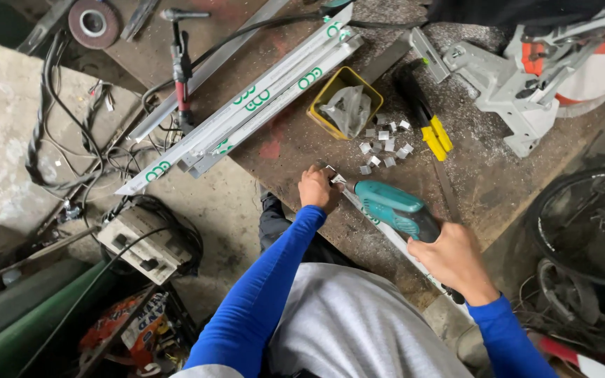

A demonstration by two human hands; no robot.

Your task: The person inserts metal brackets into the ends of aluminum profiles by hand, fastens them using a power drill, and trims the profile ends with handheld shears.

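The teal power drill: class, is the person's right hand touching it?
Touching. The head view shows the right hand wrapped around the rear grip of the teal power drill, with no gap between them.

The right hand (454,260) grips a teal power drill (393,208) lying low over the brown table (484,178), its nose meeting a small metal bracket (335,178) pinched in the left hand (318,189). Just beyond lie loose metal brackets (383,145), a yellow tray (344,102) and long white profiles (246,105)
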